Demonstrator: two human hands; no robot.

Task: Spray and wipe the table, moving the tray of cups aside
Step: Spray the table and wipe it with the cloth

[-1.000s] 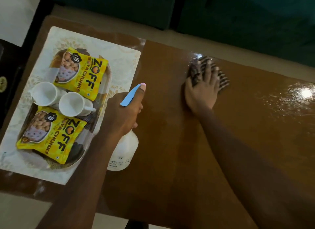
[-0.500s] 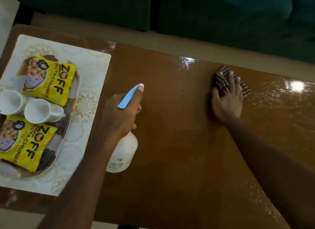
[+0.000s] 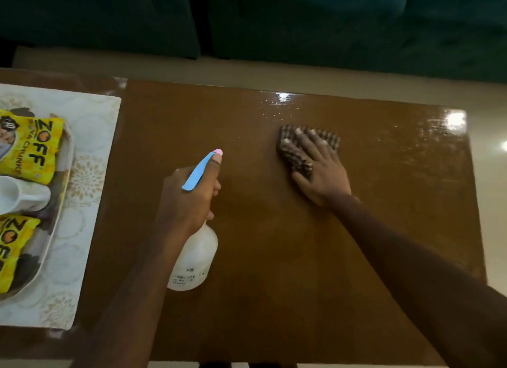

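Seven o'clock, left grip (image 3: 192,195) wraps the spray bottle (image 3: 195,258); one o'clock, right grip (image 3: 321,170) presses the cloth (image 3: 291,154), spread flat.

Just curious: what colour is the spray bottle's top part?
The spray head is light blue; the head view shows it.

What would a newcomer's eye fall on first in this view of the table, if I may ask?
Probably the right hand pressed flat on a striped cloth, right of centre on the glistening brown table. Next, the left hand gripping a white spray bottle with a blue trigger near the middle. At the left edge, yellow snack packets lie on a tray.
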